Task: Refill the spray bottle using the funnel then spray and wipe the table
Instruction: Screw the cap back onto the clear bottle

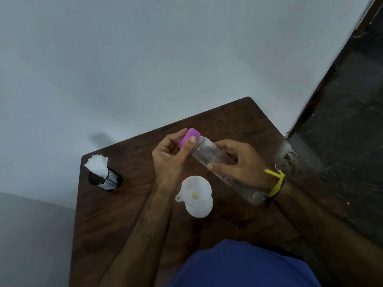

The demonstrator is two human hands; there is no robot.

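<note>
Left hand [169, 155]: I am seeing it pinching the purple cap [189, 137], thumb and fingers curled round it.
Right hand [240, 162]: gripping the clear bottle [204, 151], tilted above the desk [116, 214].
Funnel [196, 190]: sitting just below both hands, on a white container [200, 210].
Tissue holder [105, 179]: standing well left of the left hand.

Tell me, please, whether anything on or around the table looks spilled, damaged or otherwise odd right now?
Nothing looks spilled. One oddity: the table's far right edge is pale and blotchy, as if worn or stained. Otherwise, the white funnel sits on a white container, and the tissue stands in its mesh holder.
</note>
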